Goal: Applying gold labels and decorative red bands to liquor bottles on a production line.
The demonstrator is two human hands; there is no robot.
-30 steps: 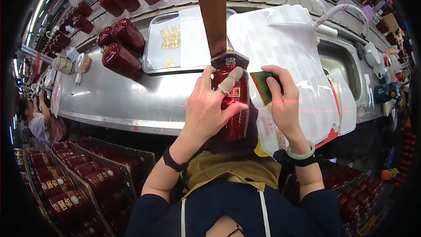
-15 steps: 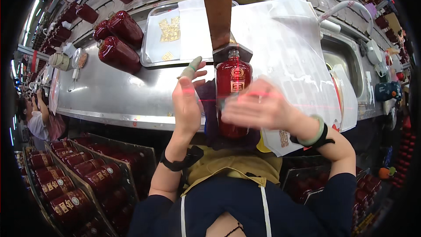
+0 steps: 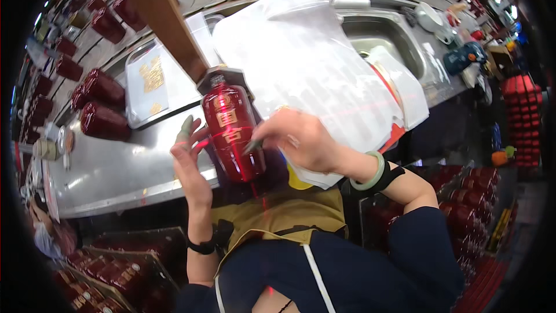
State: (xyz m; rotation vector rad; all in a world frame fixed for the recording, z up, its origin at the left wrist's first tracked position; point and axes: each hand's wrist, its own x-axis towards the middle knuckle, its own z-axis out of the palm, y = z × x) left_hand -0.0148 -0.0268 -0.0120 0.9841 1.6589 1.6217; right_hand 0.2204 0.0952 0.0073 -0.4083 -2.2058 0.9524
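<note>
A glossy dark red bottle [image 3: 234, 136] with gold lettering lies in front of me, its neck at a dark bracket [image 3: 222, 76] under a wooden post. Red light lines cross the bottle. My left hand [image 3: 191, 165] is just left of it, fingers apart and holding nothing, with a greenish cover on one finger. My right hand [image 3: 301, 139] hovers at the bottle's lower right side, fingers bent together in a pinch. A greenish fingertip cover shows there too; whatever the pinch may hold is hidden. Purple cloth [image 3: 278, 177] lies under the bottle.
White sheets [image 3: 289, 52] cover the bench right of the bottle, beside a steel sink [image 3: 382, 32]. At the left is a tray [image 3: 134, 90] with gold stickers [image 3: 152, 74]. More red bottles [image 3: 104, 120] stand beyond it. Crates of bottles [image 3: 116, 272] flank me below.
The view has turned, and more gold lettering shows on the bottle. My right hand, blurred and spread over the bottle before, has drawn to its right side and pinched. My left hand stays open.
</note>
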